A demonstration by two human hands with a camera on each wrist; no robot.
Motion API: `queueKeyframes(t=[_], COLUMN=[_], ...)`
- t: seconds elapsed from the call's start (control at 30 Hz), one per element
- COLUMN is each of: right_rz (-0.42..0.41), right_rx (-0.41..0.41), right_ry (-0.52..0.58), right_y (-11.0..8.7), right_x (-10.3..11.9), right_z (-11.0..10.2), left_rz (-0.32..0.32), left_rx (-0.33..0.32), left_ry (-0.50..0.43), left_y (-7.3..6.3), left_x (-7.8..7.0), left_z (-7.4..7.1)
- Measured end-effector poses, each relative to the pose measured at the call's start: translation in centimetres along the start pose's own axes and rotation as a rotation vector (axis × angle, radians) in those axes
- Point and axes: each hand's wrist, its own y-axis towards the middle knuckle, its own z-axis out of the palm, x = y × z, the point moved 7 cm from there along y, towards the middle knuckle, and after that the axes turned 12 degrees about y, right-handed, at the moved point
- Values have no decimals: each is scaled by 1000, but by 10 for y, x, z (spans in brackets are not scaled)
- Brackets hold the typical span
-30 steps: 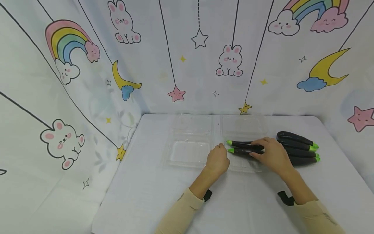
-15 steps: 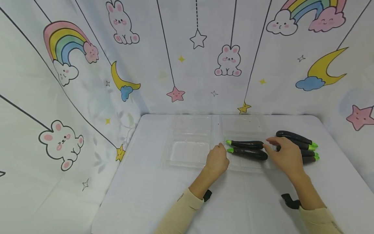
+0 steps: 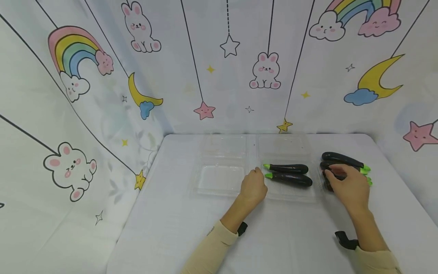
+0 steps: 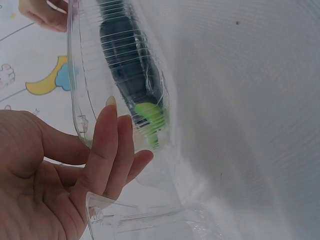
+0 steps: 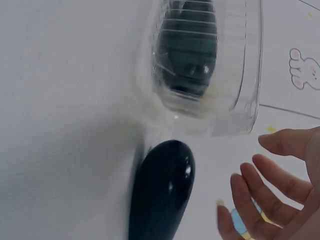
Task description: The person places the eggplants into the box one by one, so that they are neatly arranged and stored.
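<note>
Two small black eggplants with bright green caps lie side by side in the right clear plastic container. At that container's left side, my left hand grips the rim; the left wrist view shows the thumb and fingers on either side of its wall. My right hand is over the pile of eggplants on the right and partly covers it. In the right wrist view its fingers are spread and hold nothing, beside the rounded end of an eggplant.
A second clear container stands left of the first, with its lid folded back behind it. The right container's lid also lies back. A white cloth covers the table, and a printed curtain hangs behind.
My right hand has let go of the eggplants in the container and moved right, over the pile. Both eggplants stay in the container. My left hand has stayed at the rim.
</note>
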Motion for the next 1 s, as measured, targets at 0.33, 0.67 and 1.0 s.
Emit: queueKeyframes(t=[0.33, 0.67, 1.0], right_rz=[253, 423, 598], right_rx=[-8, 51, 268], right_ry=[-54, -57, -138], right_y=[-6, -13, -16], right_x=[-38, -71, -105], right_z=[-15, -23, -24], left_rz=[13, 6, 14], left_rx=[-3, -3, 7], left_ry=[-7, -25, -36], left_y=[0, 0, 0], left_x=[0, 1, 1], left_z=[-2, -1, -1])
